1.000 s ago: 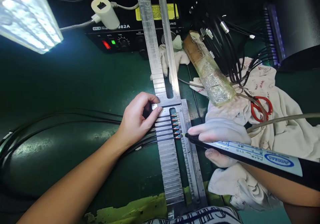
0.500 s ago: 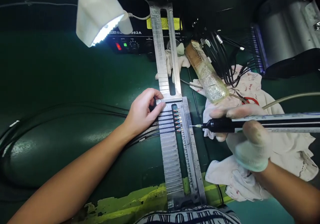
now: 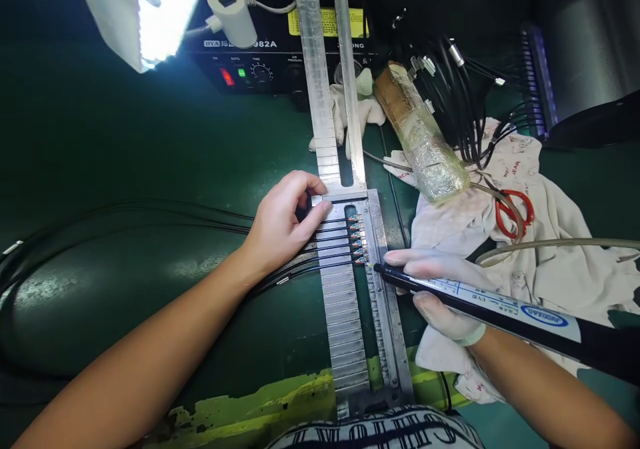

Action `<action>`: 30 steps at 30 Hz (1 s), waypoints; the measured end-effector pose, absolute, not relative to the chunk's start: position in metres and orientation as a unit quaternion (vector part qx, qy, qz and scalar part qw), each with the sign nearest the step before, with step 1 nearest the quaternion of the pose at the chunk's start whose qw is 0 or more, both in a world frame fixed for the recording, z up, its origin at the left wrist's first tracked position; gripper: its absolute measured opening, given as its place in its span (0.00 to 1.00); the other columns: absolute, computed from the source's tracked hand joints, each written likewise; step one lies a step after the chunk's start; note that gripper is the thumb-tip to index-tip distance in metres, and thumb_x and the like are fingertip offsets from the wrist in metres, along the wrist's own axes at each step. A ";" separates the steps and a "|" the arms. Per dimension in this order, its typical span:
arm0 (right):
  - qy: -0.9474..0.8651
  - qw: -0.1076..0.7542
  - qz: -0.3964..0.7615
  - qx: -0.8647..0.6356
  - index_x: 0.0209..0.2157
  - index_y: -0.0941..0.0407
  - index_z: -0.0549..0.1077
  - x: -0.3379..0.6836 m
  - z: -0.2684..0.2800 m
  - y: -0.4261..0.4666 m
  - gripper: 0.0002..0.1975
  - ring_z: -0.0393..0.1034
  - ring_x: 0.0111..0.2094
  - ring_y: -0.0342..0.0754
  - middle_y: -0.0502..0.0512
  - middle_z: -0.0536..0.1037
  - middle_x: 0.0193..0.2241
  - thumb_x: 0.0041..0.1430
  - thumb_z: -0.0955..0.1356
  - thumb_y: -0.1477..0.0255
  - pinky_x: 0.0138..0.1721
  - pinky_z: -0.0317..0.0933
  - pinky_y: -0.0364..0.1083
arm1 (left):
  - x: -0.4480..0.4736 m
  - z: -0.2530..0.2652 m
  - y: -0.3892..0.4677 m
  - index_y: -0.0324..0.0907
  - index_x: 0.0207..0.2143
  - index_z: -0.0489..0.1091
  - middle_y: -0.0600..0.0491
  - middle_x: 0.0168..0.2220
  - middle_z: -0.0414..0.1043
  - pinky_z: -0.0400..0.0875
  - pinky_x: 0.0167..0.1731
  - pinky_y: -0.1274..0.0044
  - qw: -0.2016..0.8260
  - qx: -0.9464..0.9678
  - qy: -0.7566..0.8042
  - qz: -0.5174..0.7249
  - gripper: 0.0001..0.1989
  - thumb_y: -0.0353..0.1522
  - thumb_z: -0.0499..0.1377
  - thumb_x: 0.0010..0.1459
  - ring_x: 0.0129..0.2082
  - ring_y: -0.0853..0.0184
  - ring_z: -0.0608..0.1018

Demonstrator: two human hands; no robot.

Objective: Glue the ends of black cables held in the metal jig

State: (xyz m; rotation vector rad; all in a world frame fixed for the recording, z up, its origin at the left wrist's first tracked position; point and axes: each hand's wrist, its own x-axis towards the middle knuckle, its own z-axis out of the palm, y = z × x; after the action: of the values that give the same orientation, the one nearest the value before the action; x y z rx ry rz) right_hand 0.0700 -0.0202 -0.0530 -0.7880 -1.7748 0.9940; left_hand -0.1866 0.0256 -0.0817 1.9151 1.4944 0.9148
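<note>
A long slotted metal jig [image 3: 343, 315] lies lengthwise in front of me. Several thin black cables [image 3: 333, 243] cross it side by side, their small wired connectors [image 3: 359, 239] sitting in a row by the right rail. With thumb and fingers, my bare left hand [image 3: 285, 222] pinches the jig's left edge near the crossbar, above the cables. My right hand [image 3: 445, 289], in a white glove, is closed around a black labelled glue syringe [image 3: 500, 305]. Its tip is at the lowest connector; whether it touches cannot be made out.
A bright white lamp [image 3: 135, 9] hangs at upper left before a black control box [image 3: 250, 69]. Right of the jig are a plastic-wrapped block [image 3: 430, 149], red-handled scissors [image 3: 525, 212], a bundle of black cables [image 3: 455, 102] and a white cloth [image 3: 570, 235]. Cables loop at left.
My right hand has moved left and down, bringing the syringe's tip to the lowest connector, with the syringe now slanted. The view has shifted slightly; my left hand stays on the jig.
</note>
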 end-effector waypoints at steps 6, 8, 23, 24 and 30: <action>-0.729 0.468 0.375 -0.330 0.46 0.55 0.75 0.068 -0.056 -0.019 0.16 0.79 0.41 0.53 0.60 0.82 0.42 0.53 0.71 0.74 0.40 0.76 0.51 | -0.187 -0.081 0.025 0.43 0.38 0.67 0.55 0.32 0.66 0.65 0.32 0.76 0.261 0.713 0.563 0.328 0.04 0.32 0.59 0.60 0.29 0.69 0.67; -0.735 0.461 0.371 -0.331 0.45 0.55 0.75 0.068 -0.056 -0.019 0.16 0.79 0.41 0.53 0.60 0.82 0.42 0.53 0.71 0.74 0.41 0.76 0.51 | -0.187 -0.081 0.025 0.43 0.38 0.67 0.55 0.32 0.67 0.65 0.32 0.76 0.261 0.713 0.563 0.327 0.04 0.32 0.59 0.61 0.30 0.69 0.68; -0.742 0.452 0.366 -0.333 0.44 0.57 0.75 0.071 -0.055 -0.017 0.16 0.79 0.41 0.52 0.62 0.82 0.41 0.52 0.72 0.75 0.42 0.76 0.49 | -0.187 -0.079 0.025 0.43 0.38 0.67 0.56 0.32 0.67 0.65 0.31 0.76 0.262 0.712 0.563 0.328 0.04 0.31 0.60 0.60 0.28 0.70 0.68; -0.744 0.450 0.364 -0.333 0.44 0.58 0.75 0.071 -0.055 -0.017 0.16 0.79 0.41 0.52 0.62 0.82 0.41 0.52 0.72 0.75 0.42 0.76 0.49 | -0.187 -0.079 0.025 0.43 0.38 0.67 0.56 0.32 0.67 0.65 0.31 0.76 0.263 0.712 0.564 0.326 0.04 0.31 0.60 0.60 0.28 0.70 0.68; -0.756 0.442 0.351 -0.332 0.45 0.56 0.75 0.073 -0.054 -0.017 0.16 0.79 0.41 0.51 0.60 0.82 0.41 0.52 0.72 0.75 0.41 0.75 0.48 | -0.186 -0.078 0.025 0.43 0.38 0.67 0.57 0.31 0.66 0.64 0.30 0.77 0.258 0.713 0.565 0.325 0.04 0.31 0.60 0.60 0.27 0.71 0.67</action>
State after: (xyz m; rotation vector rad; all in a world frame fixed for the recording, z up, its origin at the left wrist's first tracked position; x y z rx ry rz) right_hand 0.0727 -0.0166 -0.0543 -0.8247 -1.8752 0.8719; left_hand -0.1861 0.0253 -0.0782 1.9333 1.5311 0.8822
